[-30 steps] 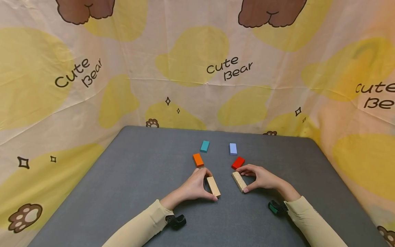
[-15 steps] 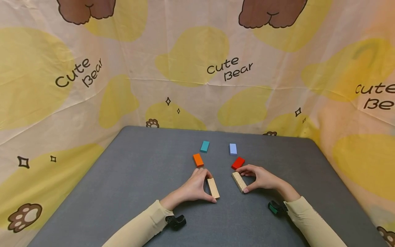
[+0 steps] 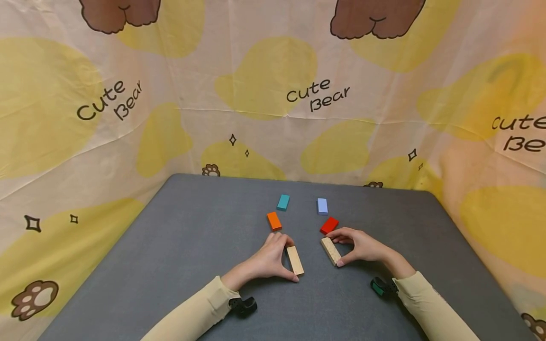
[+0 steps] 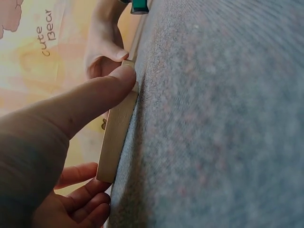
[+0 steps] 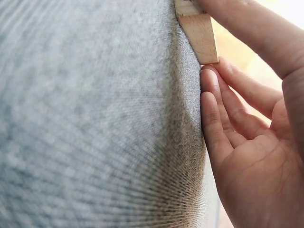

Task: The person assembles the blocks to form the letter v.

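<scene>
Currently, the left hand (image 3: 268,259) is pinching the left wooden block (image 3: 295,261) lengthwise, its grip setting the thumb at the near end and the fingers at the far end. The right hand (image 3: 362,246) is likewise pinching the right wooden block (image 3: 331,251). Both blocks are lying on the grey desk (image 3: 204,227), apart from each other, their far ends slanting toward the left. For working well, each grip should be pressing evenly and only at the ends, so that no block is twisting. The right hand is resting just beside the red block (image 3: 329,225); whether it is touching, I cannot tell, so this side is asking more care. The orange block (image 3: 274,221) is lying just beyond the left hand, the teal block (image 3: 283,202) and the light blue block (image 3: 322,206) farther.
</scene>
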`<move>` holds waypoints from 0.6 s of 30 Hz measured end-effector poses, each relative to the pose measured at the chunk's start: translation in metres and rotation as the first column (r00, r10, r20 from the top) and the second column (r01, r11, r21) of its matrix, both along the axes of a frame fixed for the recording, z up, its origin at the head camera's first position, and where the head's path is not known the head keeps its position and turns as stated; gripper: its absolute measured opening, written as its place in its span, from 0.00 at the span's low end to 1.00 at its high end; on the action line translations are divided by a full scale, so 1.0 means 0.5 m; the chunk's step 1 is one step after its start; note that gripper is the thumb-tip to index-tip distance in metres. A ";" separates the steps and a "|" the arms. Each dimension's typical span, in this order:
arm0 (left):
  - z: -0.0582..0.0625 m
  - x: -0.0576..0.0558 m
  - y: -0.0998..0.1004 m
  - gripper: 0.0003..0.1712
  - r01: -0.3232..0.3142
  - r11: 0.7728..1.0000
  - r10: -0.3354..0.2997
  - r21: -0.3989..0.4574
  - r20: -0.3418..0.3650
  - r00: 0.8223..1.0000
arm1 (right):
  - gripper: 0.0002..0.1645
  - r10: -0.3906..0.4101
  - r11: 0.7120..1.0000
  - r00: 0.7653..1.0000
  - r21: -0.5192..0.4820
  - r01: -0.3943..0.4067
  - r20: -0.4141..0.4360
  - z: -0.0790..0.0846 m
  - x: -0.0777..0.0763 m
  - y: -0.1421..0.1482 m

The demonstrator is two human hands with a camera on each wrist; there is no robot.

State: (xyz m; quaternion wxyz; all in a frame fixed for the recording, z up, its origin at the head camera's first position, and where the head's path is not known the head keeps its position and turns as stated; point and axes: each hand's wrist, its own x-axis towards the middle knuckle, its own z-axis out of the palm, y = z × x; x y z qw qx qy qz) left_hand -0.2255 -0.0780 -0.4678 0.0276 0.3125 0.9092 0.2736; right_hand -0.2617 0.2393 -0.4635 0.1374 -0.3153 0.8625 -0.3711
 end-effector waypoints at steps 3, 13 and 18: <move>0.001 0.001 -0.001 0.47 0.005 1.000 -0.005 0.005 0.007 1.000 | 0.45 0.001 1.000 1.000 0.001 -0.001 -0.002 0.000 0.001 0.000; 0.006 0.000 -0.008 0.46 0.019 1.000 -0.019 0.013 0.046 0.999 | 0.45 0.004 1.000 1.000 -0.006 -0.004 0.005 0.000 0.000 0.001; 0.007 -0.003 -0.012 0.45 0.028 0.999 -0.030 0.033 0.062 0.998 | 0.45 -0.002 1.000 1.000 -0.003 0.002 0.015 0.001 0.000 0.000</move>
